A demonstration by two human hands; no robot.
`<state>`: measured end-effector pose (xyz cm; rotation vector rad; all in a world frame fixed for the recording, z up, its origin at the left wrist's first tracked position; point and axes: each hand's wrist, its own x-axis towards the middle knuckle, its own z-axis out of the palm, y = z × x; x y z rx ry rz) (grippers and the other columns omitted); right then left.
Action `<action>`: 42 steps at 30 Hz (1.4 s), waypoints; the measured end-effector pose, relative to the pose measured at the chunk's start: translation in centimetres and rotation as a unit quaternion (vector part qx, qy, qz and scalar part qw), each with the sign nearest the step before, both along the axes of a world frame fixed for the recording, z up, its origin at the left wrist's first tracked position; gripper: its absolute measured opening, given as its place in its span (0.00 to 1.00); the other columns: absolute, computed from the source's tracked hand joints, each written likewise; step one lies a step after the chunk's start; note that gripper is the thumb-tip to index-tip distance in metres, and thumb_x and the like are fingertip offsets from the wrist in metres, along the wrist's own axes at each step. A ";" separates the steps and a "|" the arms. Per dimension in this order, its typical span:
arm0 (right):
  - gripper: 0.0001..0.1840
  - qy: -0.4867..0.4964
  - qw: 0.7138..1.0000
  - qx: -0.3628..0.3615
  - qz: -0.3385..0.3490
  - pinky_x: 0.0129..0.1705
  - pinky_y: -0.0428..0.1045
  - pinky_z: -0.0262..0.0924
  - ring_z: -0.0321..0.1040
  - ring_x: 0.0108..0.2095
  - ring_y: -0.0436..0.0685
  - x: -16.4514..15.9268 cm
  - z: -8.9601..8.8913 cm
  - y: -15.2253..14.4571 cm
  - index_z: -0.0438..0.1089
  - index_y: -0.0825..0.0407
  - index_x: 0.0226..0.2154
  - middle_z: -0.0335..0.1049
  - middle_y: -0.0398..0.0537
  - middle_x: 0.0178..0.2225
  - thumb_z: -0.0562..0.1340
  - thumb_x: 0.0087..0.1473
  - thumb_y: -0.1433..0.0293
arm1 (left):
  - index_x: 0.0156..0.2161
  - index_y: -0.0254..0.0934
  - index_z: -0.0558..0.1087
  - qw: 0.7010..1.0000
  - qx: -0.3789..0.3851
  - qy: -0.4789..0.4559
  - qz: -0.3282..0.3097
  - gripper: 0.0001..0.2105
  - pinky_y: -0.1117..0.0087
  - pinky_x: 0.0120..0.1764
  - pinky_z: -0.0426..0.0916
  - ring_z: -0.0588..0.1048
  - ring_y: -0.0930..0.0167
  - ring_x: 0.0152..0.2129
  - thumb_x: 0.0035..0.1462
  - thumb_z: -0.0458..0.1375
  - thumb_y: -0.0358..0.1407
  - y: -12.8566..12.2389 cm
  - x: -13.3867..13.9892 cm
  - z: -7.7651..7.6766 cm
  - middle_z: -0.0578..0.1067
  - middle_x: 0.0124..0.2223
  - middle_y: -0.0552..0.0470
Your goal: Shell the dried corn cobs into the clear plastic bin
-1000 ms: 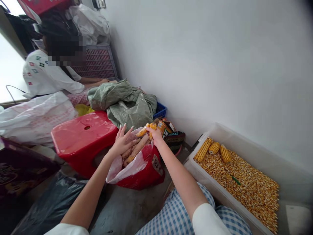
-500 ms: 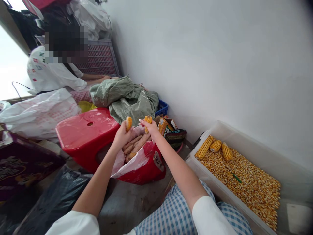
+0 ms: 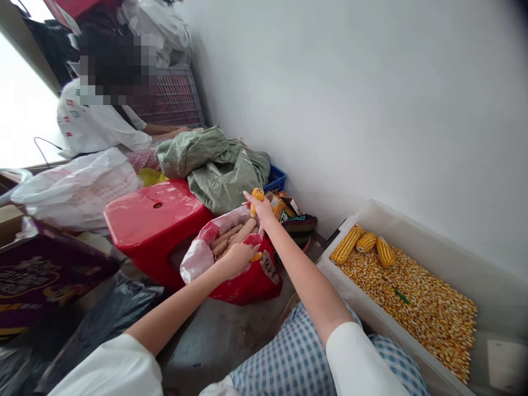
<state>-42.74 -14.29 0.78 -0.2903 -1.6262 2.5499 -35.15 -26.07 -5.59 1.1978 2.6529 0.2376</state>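
My right hand (image 3: 263, 210) is closed around an upright piece of corn cob (image 3: 258, 194) with yellow kernels, above the far right rim of a bag. Lower and to its left, my left hand (image 3: 239, 259) is closed on another corn piece (image 3: 256, 257), whose yellow end pokes out past the fingers. This hand is over the front of the red and white bag (image 3: 237, 291). Inside the open bag lie several bare brown cobs (image 3: 229, 237). The palm side of my left hand is hidden.
On the right, a clear plastic bin (image 3: 367, 308) holds loose kernels (image 3: 429, 308) and three yellow corn cobs (image 3: 385, 252). A red stool (image 3: 159, 214) stands left of the bag. Beyond are a grey-green sack (image 3: 223, 170) and a seated person (image 3: 103, 121). A purple box (image 3: 53, 275) is at far left.
My left hand has swung down and right with its corn piece, from above the bag's far left side to its front. My right hand has barely moved and still grips its corn.
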 end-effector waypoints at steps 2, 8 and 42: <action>0.16 0.006 1.000 0.004 0.001 0.21 0.40 0.57 0.62 0.18 0.45 0.3 -0.2 0.1 0.64 0.53 0.24 0.66 0.38 0.16 0.69 0.38 0.62 | 0.37 0.28 0.76 0.998 -0.052 0.021 0.023 0.15 0.57 0.39 0.65 0.74 0.55 0.35 0.52 0.47 0.24 0.6 -0.3 -1.2 0.75 0.37 0.33; 0.18 0.009 1.000 0.018 -0.002 0.18 0.40 0.56 0.61 0.16 0.45 0.2 0.4 1.2 0.63 0.52 0.26 0.66 0.37 0.17 0.69 0.39 0.60 | 0.37 0.33 0.75 0.993 0.069 0.080 0.057 0.11 0.60 0.40 0.63 0.74 0.58 0.35 0.51 0.52 0.30 -1.9 -2.2 2.1 0.75 0.36 0.40; 0.13 -0.049 0.988 0.036 0.143 0.16 0.40 0.56 0.64 0.16 0.46 1.7 -2.7 0.2 0.67 0.56 0.24 0.69 0.41 0.17 0.70 0.38 0.68 | 0.46 0.33 0.70 0.893 0.340 0.058 0.288 0.23 0.72 0.30 0.61 0.68 0.72 0.25 0.48 0.55 0.46 -4.6 -8.9 5.6 0.71 0.29 0.53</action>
